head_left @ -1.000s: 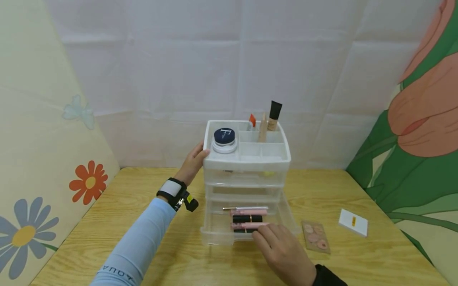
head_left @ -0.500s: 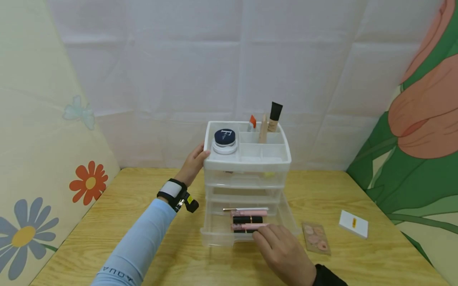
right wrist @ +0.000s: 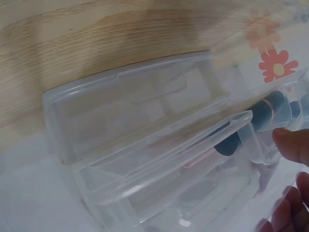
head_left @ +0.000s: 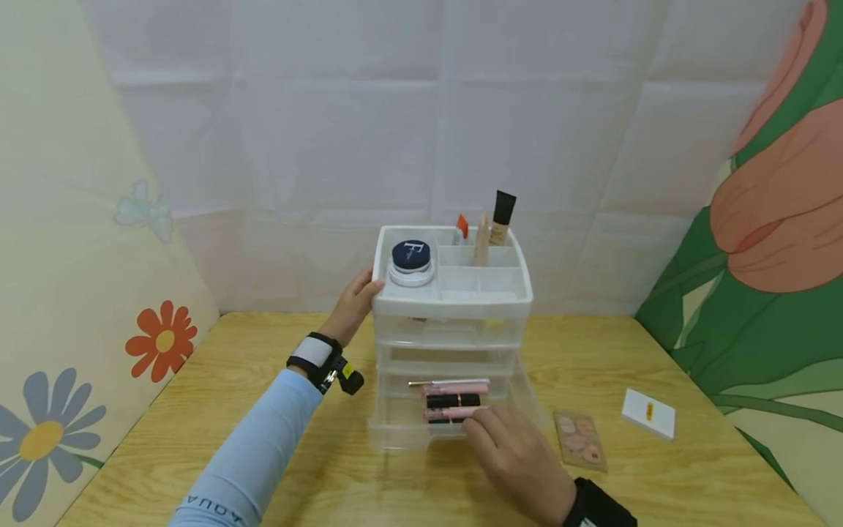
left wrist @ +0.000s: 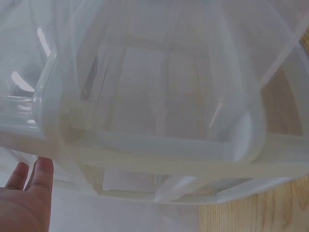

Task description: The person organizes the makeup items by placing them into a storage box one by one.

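Note:
A white plastic drawer organizer (head_left: 454,301) stands mid-table, its translucent bottom drawer (head_left: 400,433) pulled out toward me. In that drawer lie pink tubes (head_left: 454,389), black tubes (head_left: 453,400) and a thin brush-like stick (head_left: 428,382). My left hand (head_left: 352,307) rests along the organizer's upper left side, thumb at the front corner; in the left wrist view its fingers (left wrist: 44,176) look straight against the frame. With my right hand (head_left: 510,454) I grip the drawer's front edge right of centre; the thumb (right wrist: 292,145) is on its front in the right wrist view.
On the organizer's top sit a dark-lidded round compact (head_left: 411,254), a black-capped tube (head_left: 503,217), a beige tube (head_left: 482,240) and an orange-tipped item (head_left: 461,228). To the right lie a palette (head_left: 579,439) and a white box (head_left: 648,413). Cloth hangs behind.
The bottom drawer and the tubes in it have slid slightly inward, and my right hand has moved with it. The left hand stays at the organizer's side.

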`<state>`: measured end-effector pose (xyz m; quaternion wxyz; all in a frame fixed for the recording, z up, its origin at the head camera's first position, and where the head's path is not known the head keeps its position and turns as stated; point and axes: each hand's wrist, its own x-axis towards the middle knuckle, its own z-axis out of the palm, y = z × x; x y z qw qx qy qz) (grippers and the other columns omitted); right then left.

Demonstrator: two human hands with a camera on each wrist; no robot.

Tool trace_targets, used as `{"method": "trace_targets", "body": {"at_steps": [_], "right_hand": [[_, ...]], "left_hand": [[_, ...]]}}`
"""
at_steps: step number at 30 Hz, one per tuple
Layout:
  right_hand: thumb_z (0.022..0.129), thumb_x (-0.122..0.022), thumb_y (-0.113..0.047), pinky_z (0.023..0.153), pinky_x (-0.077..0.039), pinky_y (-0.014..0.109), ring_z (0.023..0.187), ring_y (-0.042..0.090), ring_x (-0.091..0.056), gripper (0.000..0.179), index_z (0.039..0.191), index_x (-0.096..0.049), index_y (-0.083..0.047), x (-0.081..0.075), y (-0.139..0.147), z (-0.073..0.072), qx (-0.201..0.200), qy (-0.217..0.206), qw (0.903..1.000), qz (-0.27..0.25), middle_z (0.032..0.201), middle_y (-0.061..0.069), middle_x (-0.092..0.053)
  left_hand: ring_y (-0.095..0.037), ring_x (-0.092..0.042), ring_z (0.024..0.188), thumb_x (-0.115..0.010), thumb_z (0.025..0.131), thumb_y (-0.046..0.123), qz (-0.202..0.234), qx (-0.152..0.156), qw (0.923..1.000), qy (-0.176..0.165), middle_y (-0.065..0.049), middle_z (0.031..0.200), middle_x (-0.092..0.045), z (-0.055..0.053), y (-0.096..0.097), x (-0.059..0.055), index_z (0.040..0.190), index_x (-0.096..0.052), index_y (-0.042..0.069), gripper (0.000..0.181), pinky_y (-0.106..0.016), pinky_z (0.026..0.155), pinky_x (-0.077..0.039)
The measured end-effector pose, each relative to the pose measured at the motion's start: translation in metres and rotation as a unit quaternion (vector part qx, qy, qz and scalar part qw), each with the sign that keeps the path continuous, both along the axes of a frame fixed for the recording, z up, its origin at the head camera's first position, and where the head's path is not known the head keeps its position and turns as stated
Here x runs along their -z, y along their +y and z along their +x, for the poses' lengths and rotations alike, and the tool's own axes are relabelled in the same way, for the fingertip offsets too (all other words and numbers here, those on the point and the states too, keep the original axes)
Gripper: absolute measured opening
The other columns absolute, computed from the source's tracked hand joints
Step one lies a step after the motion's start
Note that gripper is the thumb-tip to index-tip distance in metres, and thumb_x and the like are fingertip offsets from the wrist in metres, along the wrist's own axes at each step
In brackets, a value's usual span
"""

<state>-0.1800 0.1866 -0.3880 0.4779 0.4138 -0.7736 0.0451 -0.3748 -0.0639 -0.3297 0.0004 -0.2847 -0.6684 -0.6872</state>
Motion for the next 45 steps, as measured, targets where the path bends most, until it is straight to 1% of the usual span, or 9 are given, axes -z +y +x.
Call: {"method": "trace_targets", "body": {"at_steps": [4,9,16,22,26,29,32,40,45], "right_hand": [[0.102,-0.032,-0.004,0.058,-0.049,0.034,0.071,0.021,-0.056,0.033,0.087,-0.061,0.0,0.001,0.003,-0.007,0.01,-0.002,0.9999,-0.008,0.084,0.009,-0.058],[0.102,-0.032,-0.004,0.055,-0.044,0.031,0.069,0.02,-0.052,0.034,0.088,-0.062,0.0,0.002,0.003,-0.016,0.016,-0.004,0.9997,-0.016,0.083,0.007,-0.057],[0.105,-0.029,-0.008,0.059,-0.048,0.033,0.072,0.021,-0.056,0.038,0.094,-0.064,-0.001,0.0,-0.003,-0.031,0.04,-0.023,0.9989,0.007,0.086,0.007,-0.06],[0.106,-0.023,-0.009,0.056,-0.046,0.033,0.069,0.02,-0.054,0.042,0.092,-0.062,-0.002,0.0,-0.007,-0.043,0.065,-0.026,0.9972,0.025,0.083,0.007,-0.057],[0.105,-0.023,-0.009,0.053,-0.045,0.031,0.068,0.02,-0.053,0.042,0.09,-0.062,-0.003,0.0,-0.008,-0.052,0.069,-0.02,0.9971,0.024,0.082,0.007,-0.057],[0.105,-0.022,-0.008,0.054,-0.046,0.032,0.069,0.021,-0.055,0.043,0.089,-0.062,-0.002,0.0,-0.008,-0.06,0.075,-0.016,0.9968,0.022,0.083,0.008,-0.058],[0.105,-0.022,-0.008,0.056,-0.048,0.033,0.072,0.023,-0.057,0.044,0.089,-0.062,-0.002,0.001,-0.009,-0.067,0.083,-0.017,0.9961,0.023,0.084,0.009,-0.058],[0.106,-0.024,-0.008,0.058,-0.05,0.035,0.072,0.024,-0.058,0.043,0.092,-0.064,0.0,0.001,-0.009,-0.084,0.088,-0.006,0.9959,0.02,0.085,0.009,-0.059],[0.1,-0.033,-0.003,0.055,-0.048,0.034,0.069,0.024,-0.057,0.031,0.092,-0.063,0.001,0.005,-0.008,-0.093,0.089,0.008,0.9957,0.024,0.084,0.011,-0.06]], "left_hand": [[-0.03,-0.034,0.136,-0.044,0.1,0.024,0.004,-0.004,1.0,0.003,-0.016,0.153,-0.032,-0.001,-0.001,0.0,0.154,-0.025,0.007,0.06,-0.046,0.111,-0.028],[-0.03,-0.033,0.136,-0.044,0.1,0.022,0.012,-0.003,0.9999,0.002,-0.017,0.153,-0.031,-0.002,-0.002,-0.002,0.153,-0.025,0.004,0.06,-0.045,0.112,-0.027],[-0.028,-0.031,0.137,-0.044,0.1,0.022,0.015,-0.004,0.9999,-0.004,-0.015,0.154,-0.03,-0.002,-0.004,-0.003,0.154,-0.025,0.005,0.059,-0.046,0.112,-0.026],[-0.028,-0.03,0.137,-0.044,0.101,0.021,0.02,-0.001,0.9998,-0.007,-0.015,0.154,-0.029,-0.002,-0.004,0.0,0.153,-0.026,0.005,0.058,-0.046,0.112,-0.026],[-0.027,-0.029,0.139,-0.044,0.101,0.023,0.008,-0.003,0.9999,-0.006,-0.013,0.156,-0.028,-0.002,-0.004,0.001,0.154,-0.025,0.007,0.059,-0.046,0.113,-0.025],[-0.026,-0.028,0.14,-0.043,0.101,0.025,-0.001,-0.004,1.0,-0.007,-0.011,0.156,-0.028,-0.002,-0.004,0.001,0.155,-0.024,0.01,0.059,-0.046,0.113,-0.024],[-0.026,-0.028,0.14,-0.045,0.101,0.025,0.001,-0.002,1.0,-0.007,-0.011,0.156,-0.029,-0.002,-0.004,0.0,0.154,-0.025,0.01,0.059,-0.046,0.113,-0.025],[-0.026,-0.031,0.138,-0.045,0.099,0.025,0.008,0.002,1.0,0.002,-0.012,0.155,-0.03,-0.001,-0.005,-0.001,0.155,-0.024,0.009,0.061,-0.045,0.112,-0.026],[-0.027,-0.031,0.138,-0.044,0.099,0.025,0.011,0.007,0.9999,0.007,-0.013,0.154,-0.03,-0.002,-0.005,0.001,0.154,-0.025,0.008,0.061,-0.046,0.112,-0.026]]}}
